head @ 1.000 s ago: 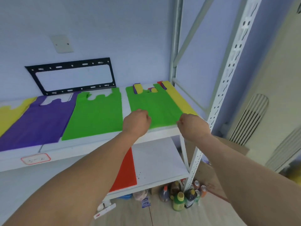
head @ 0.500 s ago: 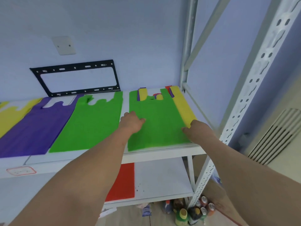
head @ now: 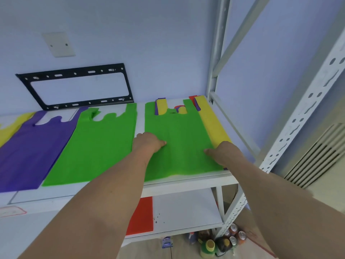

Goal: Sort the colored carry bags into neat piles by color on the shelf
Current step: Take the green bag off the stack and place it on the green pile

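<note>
Both arms outstretched | left hand (head: 147,142), right hand (head: 225,152) flat on green bag (head: 179,139) | fingers relaxed

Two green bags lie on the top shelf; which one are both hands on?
The right-hand green bag, lying atop the mixed pile beside the yellow bag. The left green bag is untouched.

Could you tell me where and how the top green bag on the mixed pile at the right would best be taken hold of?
Probably by its near bottom edge, from the front. The top green bag lies flat on the mixed pile, with that edge at the shelf lip, so fingers could slide under it. The left hand and right hand rest near its two side edges, ready to pinch both corners.
</note>
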